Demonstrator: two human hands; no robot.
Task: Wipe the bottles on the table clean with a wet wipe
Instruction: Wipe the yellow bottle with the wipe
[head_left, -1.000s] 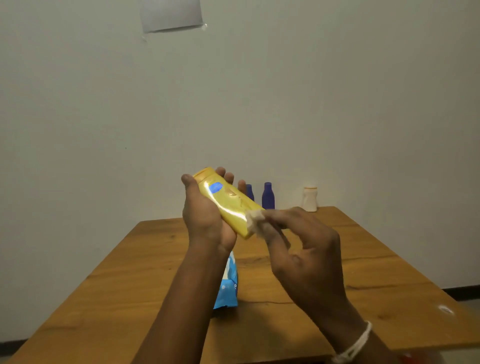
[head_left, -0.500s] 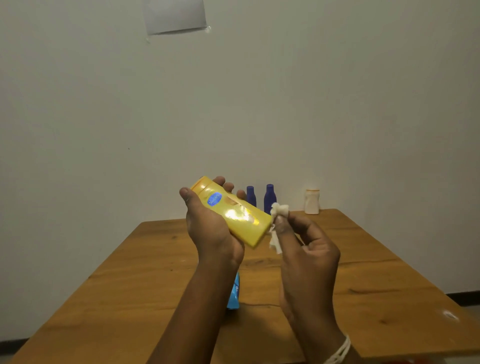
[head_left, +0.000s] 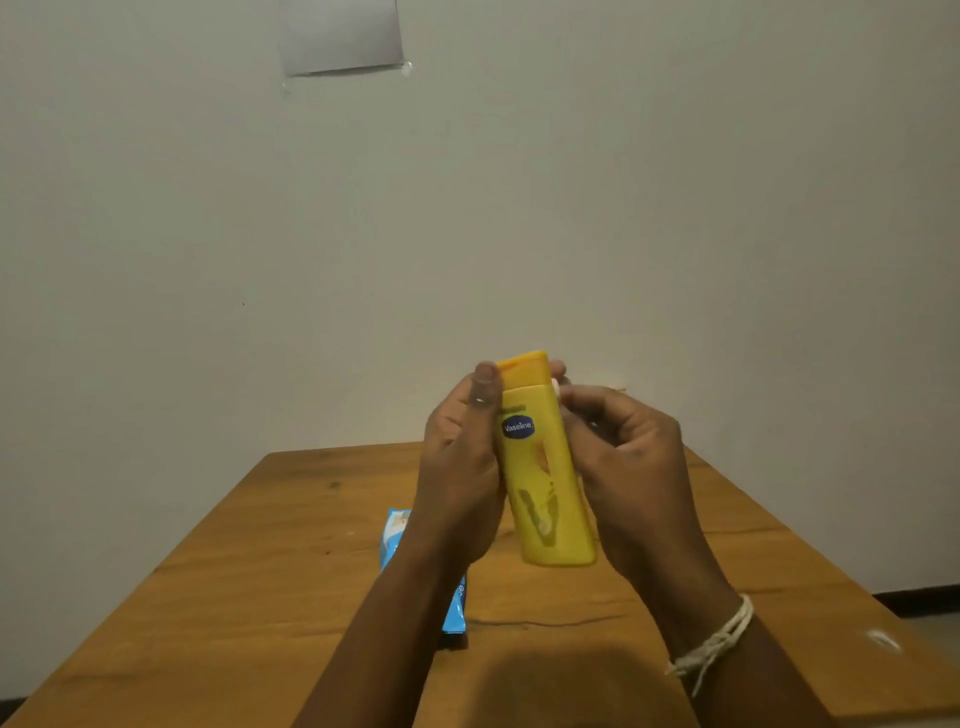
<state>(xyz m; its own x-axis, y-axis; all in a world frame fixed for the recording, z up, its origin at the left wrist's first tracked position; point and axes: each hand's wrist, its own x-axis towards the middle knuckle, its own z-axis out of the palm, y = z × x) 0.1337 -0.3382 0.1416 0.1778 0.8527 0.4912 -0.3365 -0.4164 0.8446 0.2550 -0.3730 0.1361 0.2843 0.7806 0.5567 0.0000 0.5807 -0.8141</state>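
1. I see a blue wipes pack (head_left: 397, 535) lying on the wooden tabletop (head_left: 249, 561) left of centre, partly behind my left forearm.
2. My left hand (head_left: 460, 467) grips the yellow bottle (head_left: 545, 467), thumb up along its left side by the cap.
3. The bottle is held nearly upright above the tabletop's middle, cap at top, label facing me.
4. My right hand (head_left: 623, 462) curls against the bottle's right side; a white scrap at its fingertips is probably the wet wipe (head_left: 556, 387).
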